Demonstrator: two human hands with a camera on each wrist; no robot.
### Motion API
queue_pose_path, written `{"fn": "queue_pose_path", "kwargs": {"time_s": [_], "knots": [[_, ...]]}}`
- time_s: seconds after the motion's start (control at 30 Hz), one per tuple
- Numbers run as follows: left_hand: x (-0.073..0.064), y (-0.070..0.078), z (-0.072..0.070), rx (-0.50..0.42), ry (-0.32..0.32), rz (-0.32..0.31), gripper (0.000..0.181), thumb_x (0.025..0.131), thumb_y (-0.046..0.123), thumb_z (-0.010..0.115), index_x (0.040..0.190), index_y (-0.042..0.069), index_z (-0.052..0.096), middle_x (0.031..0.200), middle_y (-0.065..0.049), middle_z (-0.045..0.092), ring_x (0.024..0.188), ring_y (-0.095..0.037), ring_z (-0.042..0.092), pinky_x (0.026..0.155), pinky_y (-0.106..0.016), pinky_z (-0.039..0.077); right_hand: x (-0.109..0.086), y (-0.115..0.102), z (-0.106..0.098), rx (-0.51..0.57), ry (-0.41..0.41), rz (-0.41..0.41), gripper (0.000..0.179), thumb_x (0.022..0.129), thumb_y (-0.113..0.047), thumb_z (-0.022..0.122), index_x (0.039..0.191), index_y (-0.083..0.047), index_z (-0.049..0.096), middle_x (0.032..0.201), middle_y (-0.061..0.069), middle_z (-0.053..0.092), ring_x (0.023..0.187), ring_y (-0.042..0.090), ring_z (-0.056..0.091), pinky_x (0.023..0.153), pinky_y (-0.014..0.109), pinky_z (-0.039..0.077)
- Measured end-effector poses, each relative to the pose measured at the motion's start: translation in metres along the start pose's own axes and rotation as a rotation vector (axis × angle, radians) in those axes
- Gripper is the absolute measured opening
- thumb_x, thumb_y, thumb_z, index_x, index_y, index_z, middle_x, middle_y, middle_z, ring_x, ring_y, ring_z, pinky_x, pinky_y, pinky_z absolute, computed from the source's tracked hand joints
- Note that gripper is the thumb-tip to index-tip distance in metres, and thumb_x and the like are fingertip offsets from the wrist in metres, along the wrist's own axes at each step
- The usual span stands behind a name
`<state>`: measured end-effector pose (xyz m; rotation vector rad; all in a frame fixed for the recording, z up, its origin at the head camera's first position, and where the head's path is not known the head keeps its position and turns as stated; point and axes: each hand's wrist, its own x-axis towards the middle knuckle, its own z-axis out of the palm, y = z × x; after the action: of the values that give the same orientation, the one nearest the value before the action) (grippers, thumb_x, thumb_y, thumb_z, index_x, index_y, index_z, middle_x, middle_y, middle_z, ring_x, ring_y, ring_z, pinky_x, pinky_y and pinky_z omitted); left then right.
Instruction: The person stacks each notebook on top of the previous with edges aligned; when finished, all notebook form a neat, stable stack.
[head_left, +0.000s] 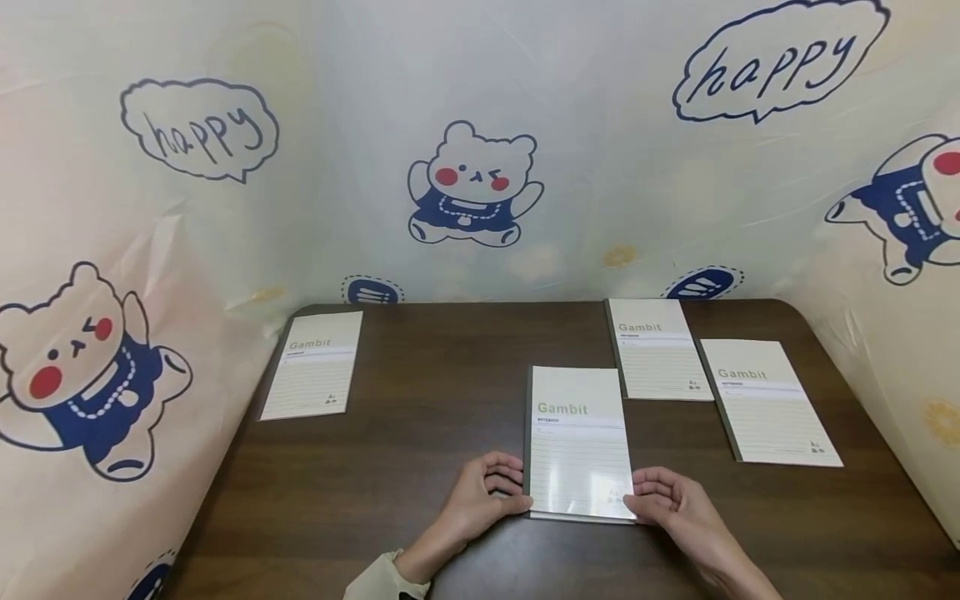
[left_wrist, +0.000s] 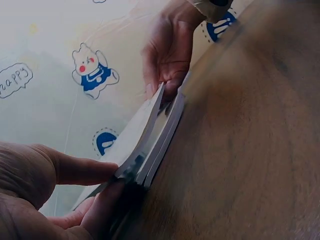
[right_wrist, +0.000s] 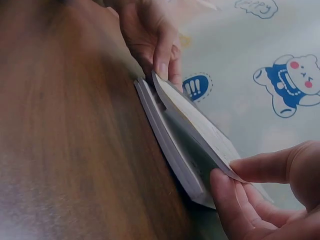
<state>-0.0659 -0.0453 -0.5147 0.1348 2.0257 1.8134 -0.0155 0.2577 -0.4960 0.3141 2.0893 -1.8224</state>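
Two hands share the top notebook (head_left: 577,450), which sits in the near part of the table (head_left: 420,333), right of its middle, over a short stack of lower notebooks (right_wrist: 171,145). The left hand (head_left: 480,500) pinches its near corner on the dark-spined side, and the right hand (head_left: 678,504) pinches the opposite near corner; both grips are narrow, with only the cover and pages between thumb and fingers. Both wrist views show the near edge raised, with a gap above the stack; whether the far edge touches it, I cannot tell. Good handling here probably means moving both corners at one pace, since the notebook bows a little and an uneven lift could twist it. The spine side is likely stiffer, so the right hand may need the gentler pinch to avoid creasing loose pages. Fingertips should stay clear of the books underneath, or they could drag the stack askew. The glossy cover may slip, so a light, even squeeze seems safer than a hard one.
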Motion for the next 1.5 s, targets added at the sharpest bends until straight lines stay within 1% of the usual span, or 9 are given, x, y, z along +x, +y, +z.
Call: {"fn": "queue_pose_path", "kwargs": {"time_s": [0.23, 0.43, 0.67, 0.8, 1.03, 1.17, 1.37, 1.43, 1.5], "knots": [[-0.003, 0.000, 0.001, 0.148, 0.012, 0.044, 0.045, 0.075, 0.005, 0.090, 0.114, -0.001, 0.068, 0.100, -0.015, 0.072, 0.081, -0.012, 0.070, 0.071, -0.019, 0.056, -0.003, 0.003, -0.001, 0.016, 0.005, -0.004, 0.047, 0.094, -0.009, 0.075, 0.129, 0.014, 0.053, 0.104, 0.003, 0.069, 0.088, 0.004, 0.069, 0.081, 0.023, 0.062], [-0.007, 0.000, 0.002, 0.229, 0.028, 0.075, 0.045, 0.075, 0.012, 0.092, 0.113, 0.002, 0.069, 0.094, -0.011, 0.073, 0.074, -0.006, 0.069, 0.068, -0.020, 0.057, -0.002, 0.011, 0.001, 0.007, 0.015, -0.040, 0.045, 0.095, -0.008, 0.074, 0.127, 0.016, 0.054, 0.103, 0.008, 0.070, 0.086, 0.006, 0.071, 0.079, 0.027, 0.064], [-0.008, 0.000, 0.002, 0.295, 0.058, 0.109, 0.048, 0.074, 0.015, 0.094, 0.115, 0.003, 0.072, 0.091, -0.008, 0.074, 0.070, -0.002, 0.067, 0.065, -0.020, 0.056, -0.003, 0.017, 0.006, -0.229, 0.188, -0.102, 0.033, 0.089, -0.011, 0.082, 0.116, 0.003, 0.070, 0.094, 0.008, 0.074, 0.072, 0.005, 0.070, 0.068, 0.024, 0.060], [-0.008, -0.002, 0.002, 0.314, 0.072, 0.139, 0.052, 0.074, 0.011, 0.093, 0.120, 0.002, 0.073, 0.093, -0.009, 0.075, 0.071, -0.001, 0.069, 0.067, -0.019, 0.057, -0.003, 0.016, 0.009, -0.310, 0.255, -0.104, 0.033, 0.086, -0.016, 0.087, 0.114, -0.006, 0.073, 0.093, 0.004, 0.074, 0.072, 0.003, 0.068, 0.068, 0.019, 0.056], [-0.008, -0.006, 0.003, 0.333, 0.075, 0.177, 0.051, 0.076, 0.009, 0.092, 0.123, 0.000, 0.073, 0.096, -0.010, 0.076, 0.069, 0.001, 0.070, 0.066, -0.018, 0.057, -0.001, 0.019, 0.013, -0.324, 0.292, -0.128, 0.035, 0.083, -0.016, 0.089, 0.113, -0.007, 0.074, 0.094, 0.003, 0.074, 0.073, 0.001, 0.067, 0.069, 0.018, 0.054], [-0.007, -0.006, 0.003, 0.306, 0.076, 0.169, 0.051, 0.076, 0.008, 0.091, 0.123, -0.001, 0.073, 0.097, -0.011, 0.075, 0.073, -0.001, 0.070, 0.068, -0.017, 0.059, 0.000, 0.020, 0.014, -0.333, 0.297, -0.147, 0.035, 0.083, -0.014, 0.089, 0.114, -0.006, 0.074, 0.094, 0.003, 0.074, 0.074, 0.001, 0.067, 0.069, 0.018, 0.054], [-0.008, -0.010, 0.002, 0.266, 0.041, 0.170, 0.052, 0.079, 0.011, 0.090, 0.126, 0.000, 0.071, 0.101, -0.010, 0.074, 0.079, -0.004, 0.072, 0.072, -0.017, 0.060, 0.001, 0.013, 0.011, -0.371, 0.272, -0.124, 0.033, 0.085, -0.018, 0.088, 0.113, -0.007, 0.074, 0.095, 0.003, 0.074, 0.075, 0.002, 0.067, 0.070, 0.019, 0.055], [-0.008, -0.013, 0.000, 0.250, 0.030, 0.172, 0.051, 0.081, 0.012, 0.090, 0.126, 0.000, 0.070, 0.102, -0.011, 0.074, 0.080, -0.004, 0.072, 0.072, -0.018, 0.061, 0.003, 0.009, 0.011, -0.406, 0.279, -0.158, 0.031, 0.087, -0.018, 0.086, 0.113, -0.007, 0.074, 0.095, 0.003, 0.074, 0.077, 0.000, 0.068, 0.071, 0.019, 0.056], [-0.008, -0.015, -0.003, 0.237, 0.027, 0.178, 0.050, 0.083, 0.013, 0.088, 0.127, -0.001, 0.070, 0.103, -0.012, 0.075, 0.081, -0.004, 0.073, 0.072, -0.019, 0.061, 0.006, 0.005, 0.012, -0.469, 0.311, -0.236, 0.029, 0.088, -0.015, 0.085, 0.113, -0.008, 0.074, 0.096, 0.001, 0.075, 0.080, 0.000, 0.068, 0.072, 0.020, 0.058]]}}
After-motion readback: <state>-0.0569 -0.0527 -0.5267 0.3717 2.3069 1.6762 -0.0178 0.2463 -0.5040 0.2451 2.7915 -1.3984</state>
